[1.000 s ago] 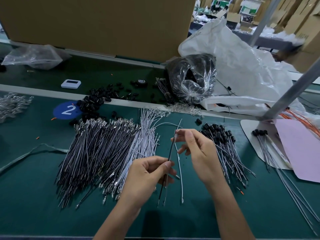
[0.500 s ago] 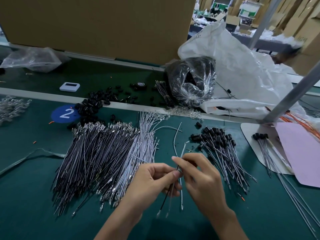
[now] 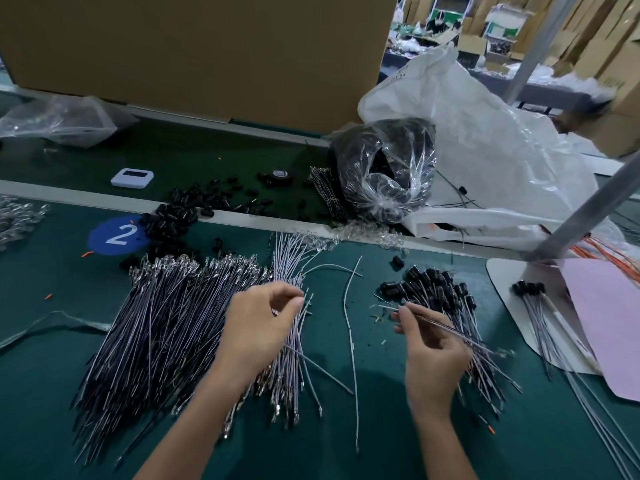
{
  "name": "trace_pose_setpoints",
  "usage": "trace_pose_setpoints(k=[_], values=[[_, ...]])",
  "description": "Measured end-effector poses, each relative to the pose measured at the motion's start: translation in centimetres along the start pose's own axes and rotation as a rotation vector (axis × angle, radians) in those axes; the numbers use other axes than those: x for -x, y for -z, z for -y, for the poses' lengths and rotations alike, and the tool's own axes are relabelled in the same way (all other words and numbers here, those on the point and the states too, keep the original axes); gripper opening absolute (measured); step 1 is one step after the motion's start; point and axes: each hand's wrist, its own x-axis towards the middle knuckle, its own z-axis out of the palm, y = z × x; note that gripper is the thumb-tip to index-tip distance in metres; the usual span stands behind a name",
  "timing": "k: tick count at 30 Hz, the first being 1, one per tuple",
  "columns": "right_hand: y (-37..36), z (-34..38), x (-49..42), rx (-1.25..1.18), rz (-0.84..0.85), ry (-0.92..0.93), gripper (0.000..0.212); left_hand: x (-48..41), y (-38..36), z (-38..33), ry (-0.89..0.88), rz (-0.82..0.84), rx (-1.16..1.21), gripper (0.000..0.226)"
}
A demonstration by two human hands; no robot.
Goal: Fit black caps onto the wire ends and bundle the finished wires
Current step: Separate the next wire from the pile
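Wires point(image 3: 180, 327) lay fanned left of the capped pile point(image 3: 446, 313), so the left hand point(image 3: 258, 327) pinched at their upper ends (catch unclear) while the right hand point(image 3: 431, 344) held a thin wire point(image 3: 460, 336) over that pile, presumably to drop it.

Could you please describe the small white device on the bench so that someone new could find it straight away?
Start at the round blue sticker with a white 2 on the green bench top. Just behind it, past the pale dividing strip, lies the small white rectangular device with a dark screen. It is the only flat white, hard-edged thing there; its neighbours are loose black caps and a crumpled clear plastic bag.
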Motion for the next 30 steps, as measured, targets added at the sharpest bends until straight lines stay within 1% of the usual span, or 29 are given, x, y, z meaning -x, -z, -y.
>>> trace_pose_setpoints(k=[1, 3, 5, 7, 9, 10, 11, 13, 15, 16, 18, 21, 24, 26, 28, 30], values=[[-0.4, -0.3, -0.3, -0.050, 0.012, -0.074, 0.016, -0.4, 0.3, 0.5, -0.010, -0.048, -0.061, 0.011], [-1.2, -0.9, -0.7, -0.094, 0.055, -0.131, 0.013, -1.0, 0.7, 1.5, -0.012, -0.120, -0.145, 0.012], [-2.3, -1.3, -0.9, -0.100, 0.114, -0.136, 0.010, -1.7, 1.1, 2.3, -0.010, -0.186, -0.251, 0.013], [-3.0, -1.8, -1.1, -0.086, 0.158, -0.130, 0.008, -3.0, 1.6, 2.9, -0.008, -0.305, -0.392, 0.014], [-3.3, -2.2, -1.5, -0.068, 0.164, -0.132, 0.009, -5.1, 2.5, 3.4, -0.024, -0.423, -0.536, 0.016], [-3.4, -2.4, -1.6, -0.063, 0.158, -0.139, 0.010, -6.4, 3.0, 3.6, -0.016, -0.438, -0.612, 0.019], [-3.4, -2.5, -1.7, -0.061, 0.153, -0.143, 0.011, -7.7, 3.4, 3.9, 0.008, -0.418, -0.681, 0.023], [-3.3, -2.6, -1.7, -0.056, 0.163, -0.138, 0.011, -10.4, 4.1, 4.5, 0.084, -0.328, -0.732, 0.032], [-3.3, -2.7, -1.7, -0.051, 0.184, -0.137, 0.010, -12.7, 4.4, 4.9, 0.172, -0.228, -0.699, 0.037], [-3.3, -2.6, -1.7, -0.051, 0.189, -0.139, 0.010, -13.7, 4.6, 5.0, 0.209, -0.182, -0.675, 0.036], [-3.3, -2.6, -1.7, -0.048, 0.196, -0.145, 0.009, -15.2, 5.1, 5.3, 0.264, -0.120, -0.593, 0.029], [-3.2, -2.5, -1.8, -0.035, 0.213, -0.165, 0.009, -16.5, 5.8, 5.8, 0.300, -0.082, -0.534, 0.017], [-3.2, -2.4, -1.8, -0.025, 0.212, -0.164, 0.009, -16.9, 6.2, 6.0, 0.272, -0.105, -0.469, 0.013], [-3.2, -2.4, -1.7, -0.027, 0.201, -0.165, 0.010, -16.3, 6.3, 5.5, 0.218, -0.188, -0.372, 0.020], [-3.2, -2.4, -1.7, -0.033, 0.199, -0.166, 0.010, -14.5, 5.7, 4.1, 0.128, -0.266, -0.168, 0.027], [-3.2, -2.4, -1.8, -0.034, 0.212, -0.164, 0.009, -11.7, 4.2, 2.5, 0.044, -0.269, 0.119, 0.023]])
